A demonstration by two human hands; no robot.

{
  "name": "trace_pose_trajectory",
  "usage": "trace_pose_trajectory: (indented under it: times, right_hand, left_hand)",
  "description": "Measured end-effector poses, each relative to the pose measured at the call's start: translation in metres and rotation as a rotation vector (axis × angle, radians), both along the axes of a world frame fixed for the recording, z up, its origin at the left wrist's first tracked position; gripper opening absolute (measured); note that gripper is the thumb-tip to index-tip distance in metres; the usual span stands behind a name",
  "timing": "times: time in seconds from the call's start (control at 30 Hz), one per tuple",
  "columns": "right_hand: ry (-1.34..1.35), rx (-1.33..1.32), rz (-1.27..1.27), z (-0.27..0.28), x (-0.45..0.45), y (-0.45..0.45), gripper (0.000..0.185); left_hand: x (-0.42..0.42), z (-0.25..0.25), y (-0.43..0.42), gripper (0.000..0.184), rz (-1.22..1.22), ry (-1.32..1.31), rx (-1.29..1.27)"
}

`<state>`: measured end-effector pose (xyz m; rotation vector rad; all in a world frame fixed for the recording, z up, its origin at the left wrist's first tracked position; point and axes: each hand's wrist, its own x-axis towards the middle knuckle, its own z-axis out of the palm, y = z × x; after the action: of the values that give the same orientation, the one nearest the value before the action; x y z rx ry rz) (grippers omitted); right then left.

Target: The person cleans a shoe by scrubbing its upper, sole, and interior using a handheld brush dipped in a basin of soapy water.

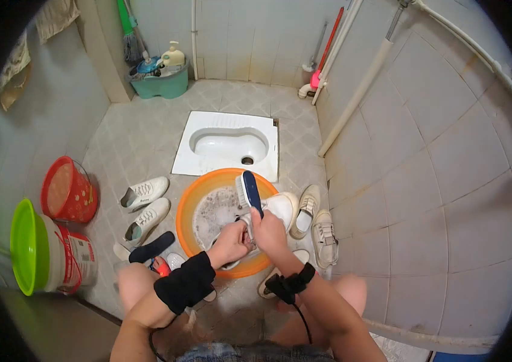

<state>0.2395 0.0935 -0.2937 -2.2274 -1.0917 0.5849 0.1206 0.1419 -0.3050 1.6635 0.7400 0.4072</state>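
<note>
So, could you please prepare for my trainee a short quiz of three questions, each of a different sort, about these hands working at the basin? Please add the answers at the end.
1. Choose one. The right hand holds:
A) a mop
B) a brush
C) a bottle

2. True or false: the white squat toilet lies beyond the basin, farther from the person.

3. Fill in the missing word: the basin with foamy water in it is ____ in colour.

Key: 1. B; 2. True; 3. orange.
</note>
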Motion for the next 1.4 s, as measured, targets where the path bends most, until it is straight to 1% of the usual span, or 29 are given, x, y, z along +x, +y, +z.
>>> trace_pose_trajectory:
  times: [0.03, 0.07, 0.1, 0.13, 0.17, 0.2, 0.23, 0.3, 0.33, 0.37, 0.47, 0.57, 0.6, 0.63, 0.7, 0.73, 0.77, 0.83, 0.87, 0.9, 0.97, 1.0, 1.07, 1.1, 1.2, 1.23, 1.3, 1.37, 1.4]
  right_hand:
    - [0.006, 0.004, -0.011, 0.000, -0.002, -0.003, 0.043]
    - [0.043, 0.026, -0.005, -0.002, -0.007, -0.012, 0.043]
    - [0.071, 0.052, 0.009, 0.000, -0.012, -0.018, 0.043]
    - [0.109, 0.145, 0.010, 0.003, -0.016, -0.026, 0.042]
    - [0.105, 0.141, 0.017, 0.010, -0.016, -0.037, 0.042]
    - [0.182, 0.087, 0.084, 0.019, -0.015, -0.048, 0.042]
    - [0.259, 0.032, 0.148, 0.026, -0.016, -0.057, 0.042]
    - [0.238, 0.027, 0.141, 0.033, -0.023, -0.069, 0.042]
    - [0.221, 0.034, 0.130, 0.035, -0.025, -0.070, 0.042]
    - [0.225, 0.036, 0.129, 0.030, -0.025, -0.067, 0.042]
    - [0.138, 0.059, 0.033, 0.007, -0.017, -0.042, 0.041]
    - [0.065, 0.006, 0.011, 0.001, -0.002, -0.018, 0.041]
    - [0.081, 0.038, 0.017, 0.000, -0.003, -0.019, 0.042]
    - [0.100, 0.067, 0.022, -0.001, -0.006, -0.022, 0.042]
    - [0.156, 0.063, 0.077, 0.006, -0.012, -0.044, 0.043]
    - [0.207, 0.060, 0.135, 0.012, -0.016, -0.053, 0.044]
    - [0.206, 0.058, 0.138, 0.015, -0.020, -0.057, 0.044]
    - [0.174, 0.029, 0.083, 0.018, -0.026, -0.063, 0.044]
    - [0.176, 0.023, 0.085, 0.012, -0.024, -0.055, 0.044]
    - [0.133, -0.006, 0.012, 0.001, -0.018, -0.038, 0.045]
    - [0.083, -0.018, -0.071, -0.014, 0.001, -0.015, 0.045]
    - [0.072, -0.092, -0.059, -0.019, 0.014, -0.004, 0.047]
    - [0.082, -0.182, -0.061, -0.020, 0.019, -0.004, 0.049]
    - [0.098, -0.099, -0.053, -0.013, 0.019, -0.004, 0.051]
    - [0.157, 0.034, -0.079, 0.007, 0.033, -0.006, 0.052]
    - [0.205, 0.084, -0.113, 0.011, 0.040, -0.008, 0.052]
    - [0.179, 0.152, -0.146, -0.013, 0.048, -0.008, 0.049]
    - [0.479, 0.152, -0.202, -0.018, 0.049, -0.007, 0.045]
    - [0.478, 0.157, -0.200, -0.010, 0.044, -0.006, 0.045]
  left_hand:
    - [-0.001, 0.001, -0.001, 0.022, -0.042, 0.209, 0.110]
    - [-0.003, -0.019, 0.003, 0.021, -0.031, 0.141, 0.142]
    - [-0.007, -0.021, 0.008, 0.021, -0.033, 0.142, 0.143]
    - [-0.010, -0.022, 0.014, 0.022, 0.005, 0.062, 0.062]
    - [-0.010, -0.023, 0.019, 0.022, 0.048, -0.021, -0.022]
    - [-0.011, 0.004, 0.024, 0.027, 0.039, 0.095, -0.059]
    - [-0.009, -0.003, 0.025, 0.027, 0.044, 0.090, -0.066]
    - [-0.005, -0.012, 0.025, 0.033, 0.089, -0.228, 0.046]
    - [-0.004, -0.009, 0.024, 0.038, 0.067, -0.288, -0.053]
    - [-0.005, -0.005, 0.022, 0.038, 0.065, -0.284, -0.052]
    - [-0.009, 0.002, 0.016, 0.035, 0.035, 0.112, 0.139]
    - [-0.005, -0.002, 0.015, 0.031, 0.053, 0.208, 0.065]
    - [-0.004, 0.009, 0.015, 0.030, 0.060, 0.222, 0.087]
    - [-0.006, 0.000, 0.021, 0.030, 0.059, 0.224, 0.087]
    - [-0.010, -0.027, 0.037, 0.029, 0.076, -0.097, 0.039]
    - [-0.010, -0.024, 0.040, 0.030, 0.108, -0.078, 0.130]
    - [-0.010, -0.029, 0.040, 0.030, 0.112, -0.078, 0.129]
    - [-0.006, -0.023, 0.035, 0.032, 0.112, -0.133, 0.353]
    - [-0.009, -0.020, 0.021, 0.031, 0.052, -0.041, 0.367]
    - [-0.008, -0.032, 0.013, 0.030, 0.020, -0.017, 0.190]
    - [-0.003, -0.012, -0.012, 0.029, -0.150, 0.148, 0.286]
    - [0.000, -0.016, -0.009, 0.029, -0.150, 0.144, 0.301]
    - [-0.001, -0.035, -0.007, 0.044, -0.276, 0.275, 0.025]
    - [-0.003, -0.033, -0.003, 0.044, -0.278, 0.274, 0.026]
    - [-0.012, -0.021, 0.019, 0.046, -0.038, -0.036, -0.183]
    - [-0.013, -0.009, 0.021, 0.046, -0.032, -0.042, -0.185]
    - [-0.017, 0.017, 0.022, 0.036, 0.103, 0.045, -0.137]
    - [-0.018, 0.009, 0.024, 0.036, 0.110, -0.022, -0.154]
    - [-0.019, 0.015, 0.023, 0.035, 0.122, -0.056, -0.239]
